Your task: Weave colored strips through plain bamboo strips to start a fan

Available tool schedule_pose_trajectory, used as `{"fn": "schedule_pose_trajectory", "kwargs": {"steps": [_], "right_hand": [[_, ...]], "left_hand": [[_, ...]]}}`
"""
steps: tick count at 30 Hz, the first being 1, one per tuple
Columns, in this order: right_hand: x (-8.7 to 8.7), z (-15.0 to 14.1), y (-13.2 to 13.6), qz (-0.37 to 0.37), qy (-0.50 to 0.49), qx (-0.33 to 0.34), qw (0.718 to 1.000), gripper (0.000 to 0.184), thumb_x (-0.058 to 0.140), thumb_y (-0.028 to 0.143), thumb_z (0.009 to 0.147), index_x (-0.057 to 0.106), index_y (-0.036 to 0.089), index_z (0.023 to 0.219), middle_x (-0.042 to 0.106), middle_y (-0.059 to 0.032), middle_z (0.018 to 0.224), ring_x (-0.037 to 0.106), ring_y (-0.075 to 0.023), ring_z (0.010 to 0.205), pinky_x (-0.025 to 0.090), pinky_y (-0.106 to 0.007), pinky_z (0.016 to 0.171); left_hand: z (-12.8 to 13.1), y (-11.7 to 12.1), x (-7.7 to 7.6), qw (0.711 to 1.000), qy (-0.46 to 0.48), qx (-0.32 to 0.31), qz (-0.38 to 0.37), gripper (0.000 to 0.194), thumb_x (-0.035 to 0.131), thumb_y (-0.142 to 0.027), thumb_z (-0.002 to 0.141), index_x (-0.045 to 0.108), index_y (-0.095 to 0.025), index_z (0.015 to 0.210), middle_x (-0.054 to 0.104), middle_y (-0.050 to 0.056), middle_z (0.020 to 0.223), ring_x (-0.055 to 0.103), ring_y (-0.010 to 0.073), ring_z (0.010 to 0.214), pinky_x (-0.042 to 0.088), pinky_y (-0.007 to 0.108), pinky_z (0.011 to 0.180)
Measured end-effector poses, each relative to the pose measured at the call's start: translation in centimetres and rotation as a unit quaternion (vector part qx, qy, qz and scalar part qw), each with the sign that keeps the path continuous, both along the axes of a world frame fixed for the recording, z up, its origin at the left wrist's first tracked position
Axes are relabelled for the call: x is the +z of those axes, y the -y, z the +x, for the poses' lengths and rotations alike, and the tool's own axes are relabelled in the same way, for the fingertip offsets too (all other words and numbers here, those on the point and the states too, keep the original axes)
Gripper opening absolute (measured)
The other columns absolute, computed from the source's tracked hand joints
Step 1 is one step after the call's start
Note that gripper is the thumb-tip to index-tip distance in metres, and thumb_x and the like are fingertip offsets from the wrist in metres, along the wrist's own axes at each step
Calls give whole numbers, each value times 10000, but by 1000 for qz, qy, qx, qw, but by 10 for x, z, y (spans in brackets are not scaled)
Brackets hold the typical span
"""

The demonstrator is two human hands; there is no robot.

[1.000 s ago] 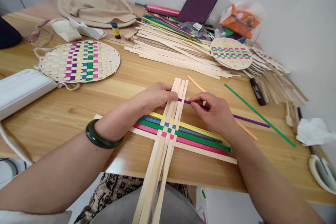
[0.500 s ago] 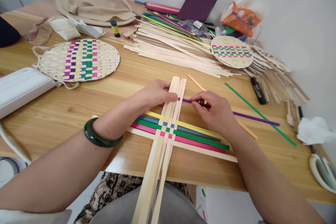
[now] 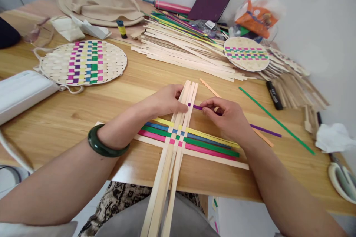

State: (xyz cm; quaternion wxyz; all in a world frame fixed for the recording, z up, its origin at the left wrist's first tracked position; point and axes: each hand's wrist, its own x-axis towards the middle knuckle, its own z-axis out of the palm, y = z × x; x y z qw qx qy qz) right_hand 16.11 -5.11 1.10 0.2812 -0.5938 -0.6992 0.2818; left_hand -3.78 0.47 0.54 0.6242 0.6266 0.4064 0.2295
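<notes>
My left hand (image 3: 172,100) is closed around the far part of a bundle of pale flat strips (image 3: 175,152), thumb on top. Between the thumb and fingers of my right hand (image 3: 222,113) is a narrow purple strip (image 3: 265,130). Its left end reaches in among the pale strips beside my left thumb; how far it goes there is hidden. Nearer me, yellow (image 3: 204,134), blue (image 3: 215,142), green (image 3: 214,147) and pink strips (image 3: 207,151) cross the bundle, woven over and under it. A pale cross strip (image 3: 219,157) lies closest to the table's front edge.
An orange strip (image 3: 208,88) and a green strip (image 3: 275,119) lie to the right. Behind are a pile of pale strips (image 3: 183,52) and two round woven pieces (image 3: 112,63). A black marker (image 3: 274,95) and scissors (image 3: 342,179) are at right, a white box (image 3: 26,94) at left.
The purple strip has slid left, its right end now closer to my right hand and off the loose green strip. My left hand stays on the pale strips.
</notes>
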Motion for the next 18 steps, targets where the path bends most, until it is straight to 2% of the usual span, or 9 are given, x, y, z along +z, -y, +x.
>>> {"fn": "schedule_pose_trajectory", "kwargs": {"steps": [6,12,18], "right_hand": [[1,0,0,-3,-6,1,1000,118,584,234,800,693,194,819,665,5,714,529,-113,609,404,-278,603],[-1,0,-1,0,-36,-25,999,145,610,277,793,704,185,855,690,-16,772,545,-123,634,421,-284,610],[-1,-1,-1,-27,-22,36,999,148,572,253,825,706,203,862,712,-14,806,564,-127,650,437,-283,619]], "left_hand": [[0,0,-1,1000,-8,-6,15,302,678,-139,600,605,-146,893,689,16,862,659,204,850,512,319,774],[1,-1,-4,999,31,-22,32,390,693,-169,601,635,-138,985,709,38,940,664,212,900,515,327,822],[2,1,-1,997,-26,-20,75,457,705,-172,596,686,-154,1051,712,24,905,635,176,744,492,264,652]]}}
